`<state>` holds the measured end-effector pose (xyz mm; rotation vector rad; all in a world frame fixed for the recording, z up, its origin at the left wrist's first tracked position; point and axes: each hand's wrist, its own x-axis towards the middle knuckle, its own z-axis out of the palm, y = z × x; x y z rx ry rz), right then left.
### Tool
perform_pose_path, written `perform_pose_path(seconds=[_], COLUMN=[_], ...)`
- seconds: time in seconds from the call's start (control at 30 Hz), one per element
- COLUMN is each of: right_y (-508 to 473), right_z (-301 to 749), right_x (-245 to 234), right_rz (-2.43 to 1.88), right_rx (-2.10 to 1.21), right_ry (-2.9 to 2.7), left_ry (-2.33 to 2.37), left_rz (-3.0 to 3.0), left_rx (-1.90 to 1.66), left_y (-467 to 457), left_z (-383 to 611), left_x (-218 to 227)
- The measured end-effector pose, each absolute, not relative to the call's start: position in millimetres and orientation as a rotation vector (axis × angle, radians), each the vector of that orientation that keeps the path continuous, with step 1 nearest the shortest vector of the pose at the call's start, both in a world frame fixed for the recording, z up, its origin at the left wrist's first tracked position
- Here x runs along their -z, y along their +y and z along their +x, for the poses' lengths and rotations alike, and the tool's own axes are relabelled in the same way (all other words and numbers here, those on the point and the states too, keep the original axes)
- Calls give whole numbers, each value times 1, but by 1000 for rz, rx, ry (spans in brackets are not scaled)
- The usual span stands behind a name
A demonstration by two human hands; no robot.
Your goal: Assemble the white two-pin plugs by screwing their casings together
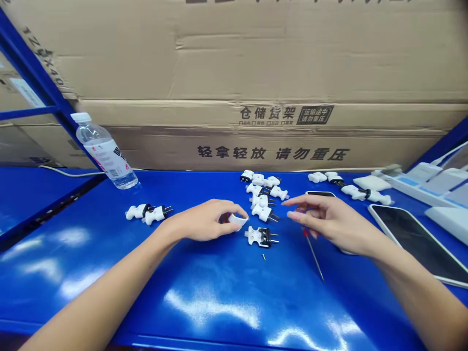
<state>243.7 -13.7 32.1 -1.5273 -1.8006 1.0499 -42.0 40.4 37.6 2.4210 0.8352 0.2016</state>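
Note:
My left hand point(210, 220) pinches a white plastic plug cover point(238, 220) between thumb and fingers. Just right of it, an opened two-pin plug point(260, 236) lies on the blue table, its black inner part and metal prongs showing. A small screw point(263, 257) rests in front of that plug. In my right hand point(317, 215), the curled fingers hold a screwdriver point(313, 254) with a red handle, its shaft slanting down toward the table. The thumb and index finger of this hand are apart; most of the handle is hidden.
Several white-and-black plugs point(260, 201) lie behind the opened one. Two more plugs point(155, 214) sit at left, and others point(353, 191) at back right. A water bottle point(106, 152) leans at the left. A phone-like device point(420, 239) lies at right. Large cardboard boxes point(219, 68) stand behind.

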Motion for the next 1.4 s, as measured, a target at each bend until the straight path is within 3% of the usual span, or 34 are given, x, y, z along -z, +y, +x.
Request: perform_pose_path(seconds=[0.27,0.5,1.03,1.4], right_y=[-14,-14,-16,-25], right_z=[243,242,242,223], right_x=[-32,-31,-33,-33], right_rz=[-1541,-1554,-1447,-1208], right_rx=[-1022,-1039,-1008,-680], right_ry=[-1869,-1869,-1714,-1558], left_ry=[798,856,752,835], left_rz=[2228,1996,2586,2616], left_rx=[-50,-410,-323,-425], left_y=[50,37,31,29], left_z=[-49,-24,-4,-3], left_x=[-38,-27,-1,3])
